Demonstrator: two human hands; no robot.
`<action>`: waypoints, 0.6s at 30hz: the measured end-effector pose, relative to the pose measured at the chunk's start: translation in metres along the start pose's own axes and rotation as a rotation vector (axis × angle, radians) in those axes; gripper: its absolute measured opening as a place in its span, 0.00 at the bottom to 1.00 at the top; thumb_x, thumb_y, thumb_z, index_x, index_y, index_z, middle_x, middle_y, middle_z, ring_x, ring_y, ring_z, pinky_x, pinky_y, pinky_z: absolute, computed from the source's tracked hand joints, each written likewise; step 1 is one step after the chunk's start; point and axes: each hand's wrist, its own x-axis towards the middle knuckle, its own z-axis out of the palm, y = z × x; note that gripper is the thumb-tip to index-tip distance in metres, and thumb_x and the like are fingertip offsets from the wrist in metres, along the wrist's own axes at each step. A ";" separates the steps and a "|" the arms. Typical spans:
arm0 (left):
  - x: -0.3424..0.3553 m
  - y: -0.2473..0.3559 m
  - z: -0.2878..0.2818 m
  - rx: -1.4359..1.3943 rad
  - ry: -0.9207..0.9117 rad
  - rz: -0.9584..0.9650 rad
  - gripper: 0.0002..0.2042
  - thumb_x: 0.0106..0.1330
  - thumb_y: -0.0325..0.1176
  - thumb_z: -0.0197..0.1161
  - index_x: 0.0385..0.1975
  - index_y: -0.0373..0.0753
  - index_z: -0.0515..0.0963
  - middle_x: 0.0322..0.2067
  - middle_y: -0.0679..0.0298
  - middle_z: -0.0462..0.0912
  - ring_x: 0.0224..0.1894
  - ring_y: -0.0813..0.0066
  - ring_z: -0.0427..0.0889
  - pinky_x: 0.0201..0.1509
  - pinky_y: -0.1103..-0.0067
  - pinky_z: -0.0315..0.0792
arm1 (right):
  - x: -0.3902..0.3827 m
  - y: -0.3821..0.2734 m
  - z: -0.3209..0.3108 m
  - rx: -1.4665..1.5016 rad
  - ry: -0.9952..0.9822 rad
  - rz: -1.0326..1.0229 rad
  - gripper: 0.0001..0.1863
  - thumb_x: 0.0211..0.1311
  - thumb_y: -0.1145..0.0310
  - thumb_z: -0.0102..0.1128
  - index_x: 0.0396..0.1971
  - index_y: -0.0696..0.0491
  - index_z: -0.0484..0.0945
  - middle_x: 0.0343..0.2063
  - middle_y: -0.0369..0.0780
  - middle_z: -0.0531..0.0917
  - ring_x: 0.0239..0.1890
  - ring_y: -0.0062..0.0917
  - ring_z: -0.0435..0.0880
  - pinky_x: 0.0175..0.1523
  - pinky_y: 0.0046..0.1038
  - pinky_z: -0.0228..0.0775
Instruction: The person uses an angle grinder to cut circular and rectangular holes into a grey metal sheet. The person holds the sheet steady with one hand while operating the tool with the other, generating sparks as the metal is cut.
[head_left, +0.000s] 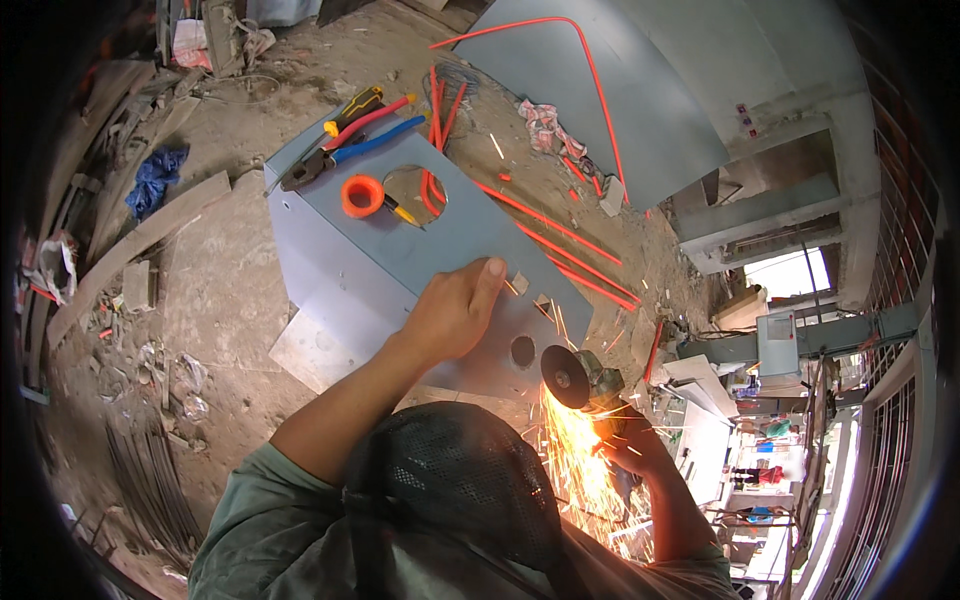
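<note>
My right hand grips an angle grinder with a thin dark disc. The disc is at the near right end of a grey sheet-metal box, and bright sparks stream from it toward me. My left hand rests closed on the box top, thumb stretched along the surface and the other fingers curled out of sight. Beyond it are a large round cutout, small square holes and a smaller round hole. Whether the disc touches metal is hard to see.
On the box's far end lie pliers with red and blue handles, a yellow-black tool, an orange ring and a yellow-tipped pen-like tool. Orange tubes and a crumpled cloth lie beyond; a large grey sheet stands behind.
</note>
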 end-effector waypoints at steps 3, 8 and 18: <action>-0.002 -0.001 -0.001 0.027 -0.010 0.006 0.38 0.91 0.60 0.35 0.65 0.26 0.81 0.46 0.41 0.93 0.52 0.46 0.93 0.62 0.61 0.83 | -0.009 -0.018 -0.007 -0.050 0.062 0.106 0.39 0.52 0.67 0.84 0.67 0.53 0.79 0.55 0.47 0.90 0.57 0.42 0.90 0.63 0.42 0.83; 0.000 -0.006 0.005 0.028 -0.008 -0.025 0.40 0.91 0.62 0.34 0.66 0.27 0.80 0.48 0.42 0.93 0.52 0.49 0.92 0.62 0.63 0.83 | -0.020 -0.037 -0.027 -0.004 0.215 0.249 0.41 0.47 0.71 0.86 0.66 0.54 0.79 0.52 0.44 0.92 0.55 0.35 0.92 0.62 0.39 0.83; -0.001 -0.002 0.013 -0.036 0.095 -0.068 0.47 0.88 0.69 0.29 0.65 0.26 0.81 0.46 0.43 0.93 0.50 0.55 0.93 0.61 0.66 0.83 | -0.006 -0.015 -0.071 -0.180 0.161 0.053 0.41 0.41 0.74 0.88 0.61 0.54 0.81 0.48 0.40 0.91 0.50 0.28 0.90 0.58 0.35 0.82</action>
